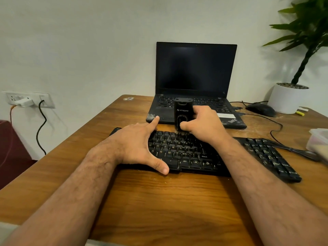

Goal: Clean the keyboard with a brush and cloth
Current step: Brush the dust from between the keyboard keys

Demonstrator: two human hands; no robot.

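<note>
Black rectangular plastic keyboard (pixel 186 153): on brown wooden tabletop (pixel 159 201). Left hand (pixel 138 144): fingers spread wide, steadying its left end. Right hand (pixel 204 123): grip closed round upright black plastic brush (pixel 182 112), bristles touching top key row.

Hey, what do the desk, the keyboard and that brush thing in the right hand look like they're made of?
Desk: wood or wood-look laminate, going by the brown grain lines and soft sheen; which one is unclear. Keyboard: matte black plastic, with printed white legends on moulded keys. Brush: smooth black plastic body with a slight gloss and a printed logo; pale bristles show at its base, material unclear.
</note>
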